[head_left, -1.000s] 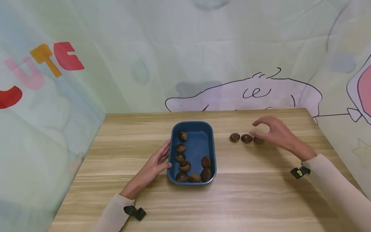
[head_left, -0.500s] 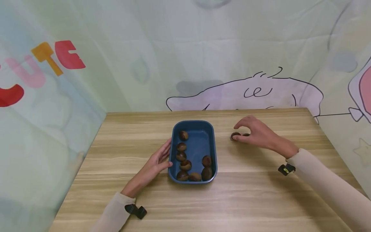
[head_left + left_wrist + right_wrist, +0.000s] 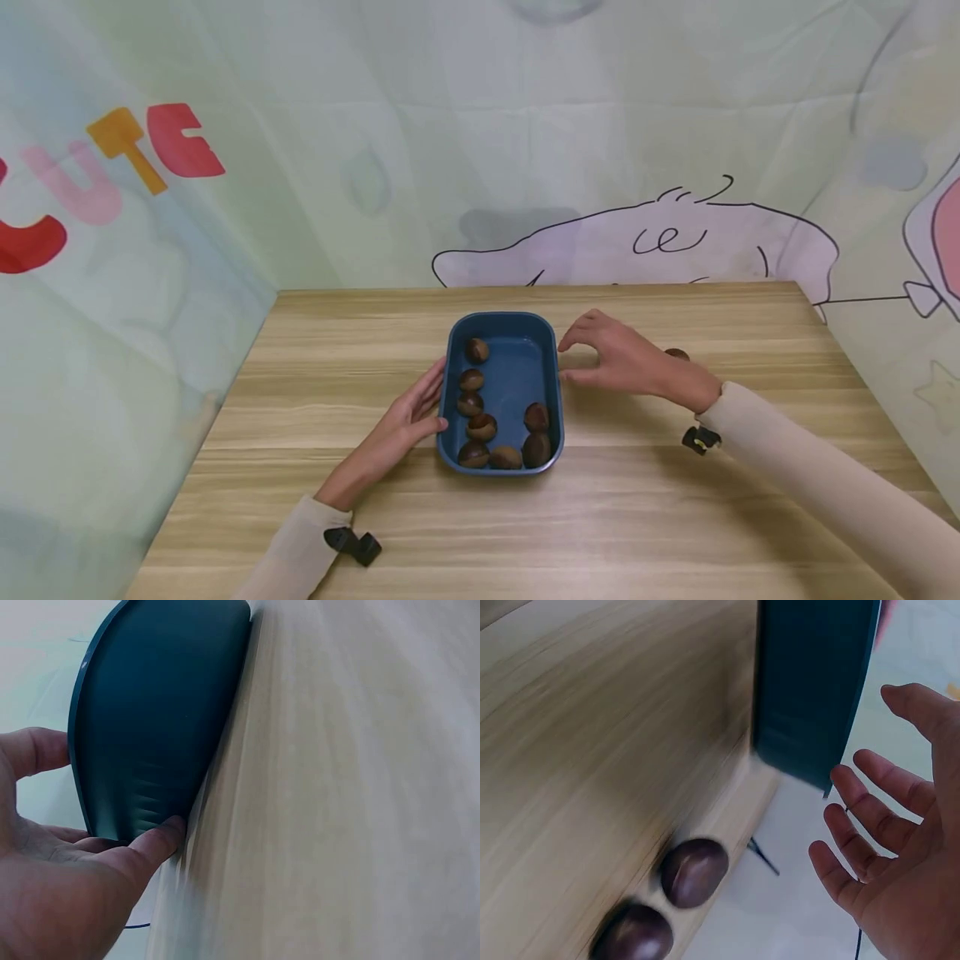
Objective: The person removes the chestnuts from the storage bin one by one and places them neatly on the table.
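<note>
A blue rectangular tray (image 3: 517, 325) stands on the table with several brown chestnuts (image 3: 482, 427) along its left, near and lower right sides. My left hand (image 3: 397, 425) rests against its left outer wall, thumb at the rim; in the left wrist view its fingers (image 3: 154, 844) touch the wall low down. My right hand (image 3: 618, 354) is beside the tray's right rim, thumb and fingers spread apart, nothing seen between them. In the right wrist view two chestnuts (image 3: 694, 872) lie on the table beside that hand. One chestnut (image 3: 677, 354) shows behind the right wrist in the head view.
The wooden table (image 3: 360, 333) ends at a fabric backdrop (image 3: 360, 167) printed with letters and line drawings. Both sleeved wrists wear small black devices (image 3: 352, 546). The right forearm crosses over the table's right part.
My right hand has moved left, from over the row of chestnuts to the tray's right rim. The left hand and the tray have stayed in place.
</note>
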{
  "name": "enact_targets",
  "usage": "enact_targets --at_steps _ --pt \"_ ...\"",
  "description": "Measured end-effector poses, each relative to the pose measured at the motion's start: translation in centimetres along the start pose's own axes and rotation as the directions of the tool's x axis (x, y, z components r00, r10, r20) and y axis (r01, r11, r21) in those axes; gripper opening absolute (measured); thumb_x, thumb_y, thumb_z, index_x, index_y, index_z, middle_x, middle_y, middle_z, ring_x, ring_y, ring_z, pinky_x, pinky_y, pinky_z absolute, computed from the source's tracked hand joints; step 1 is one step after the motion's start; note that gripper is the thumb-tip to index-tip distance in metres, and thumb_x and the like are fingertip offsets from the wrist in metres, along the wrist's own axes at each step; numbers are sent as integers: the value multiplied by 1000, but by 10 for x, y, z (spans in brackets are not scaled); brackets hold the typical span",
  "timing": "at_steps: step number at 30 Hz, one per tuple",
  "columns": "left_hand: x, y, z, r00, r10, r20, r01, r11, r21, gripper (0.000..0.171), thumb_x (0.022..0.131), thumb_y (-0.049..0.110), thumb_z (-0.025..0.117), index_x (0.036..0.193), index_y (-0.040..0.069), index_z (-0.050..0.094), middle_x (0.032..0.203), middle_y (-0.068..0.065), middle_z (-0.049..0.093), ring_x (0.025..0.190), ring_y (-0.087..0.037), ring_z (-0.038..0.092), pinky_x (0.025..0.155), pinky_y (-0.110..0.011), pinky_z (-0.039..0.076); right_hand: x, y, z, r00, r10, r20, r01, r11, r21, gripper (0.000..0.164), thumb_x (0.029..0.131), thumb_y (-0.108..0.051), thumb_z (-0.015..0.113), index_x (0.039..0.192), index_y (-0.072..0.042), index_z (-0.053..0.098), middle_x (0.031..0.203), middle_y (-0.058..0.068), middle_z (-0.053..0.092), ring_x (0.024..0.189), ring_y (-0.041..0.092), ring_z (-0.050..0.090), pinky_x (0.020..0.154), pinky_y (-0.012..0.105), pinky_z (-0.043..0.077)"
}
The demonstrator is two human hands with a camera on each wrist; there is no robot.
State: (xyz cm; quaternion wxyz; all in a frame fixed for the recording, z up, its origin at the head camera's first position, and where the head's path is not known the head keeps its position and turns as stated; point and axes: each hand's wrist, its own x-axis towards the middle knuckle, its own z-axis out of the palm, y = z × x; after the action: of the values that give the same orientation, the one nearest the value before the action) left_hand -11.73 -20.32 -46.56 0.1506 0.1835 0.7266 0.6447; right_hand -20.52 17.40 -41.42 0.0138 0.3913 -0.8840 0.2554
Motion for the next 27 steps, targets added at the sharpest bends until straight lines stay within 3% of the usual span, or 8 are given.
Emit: enact_targets --at_steps 9,18,27 --pt "0 0 1 1000 -8 -4 8 1000 -1 88 102 -3 58 177 6 12 183 -19 16 167 -41 19 120 -13 31 15 -13 11 996 -85 -5 85 996 4 34 96 -32 87 117 -6 80 126 8 72 126 31 59 107 54 54" --pt "0 1 1 1000 -11 -18 11 999 34 88 103 -1 59 177 8 14 183 -17 17 167 -41 22 130 -42 26 31 -25 28 982 -180 48 179 984 26 35 96 -32 87 117 -4 81 120 6 69 123 28 57 106 49 54" --pt "2 -1 1 1000 -23 -18 24 999 39 88 103 -2 60 178 8 14 183 -17 18 167 -40 22 130 -43 25 43 -42 47 969 -193 157 193 981 19 42 97 -39 85 122 -6 81 118 6 74 121 24 56 106 45 54"
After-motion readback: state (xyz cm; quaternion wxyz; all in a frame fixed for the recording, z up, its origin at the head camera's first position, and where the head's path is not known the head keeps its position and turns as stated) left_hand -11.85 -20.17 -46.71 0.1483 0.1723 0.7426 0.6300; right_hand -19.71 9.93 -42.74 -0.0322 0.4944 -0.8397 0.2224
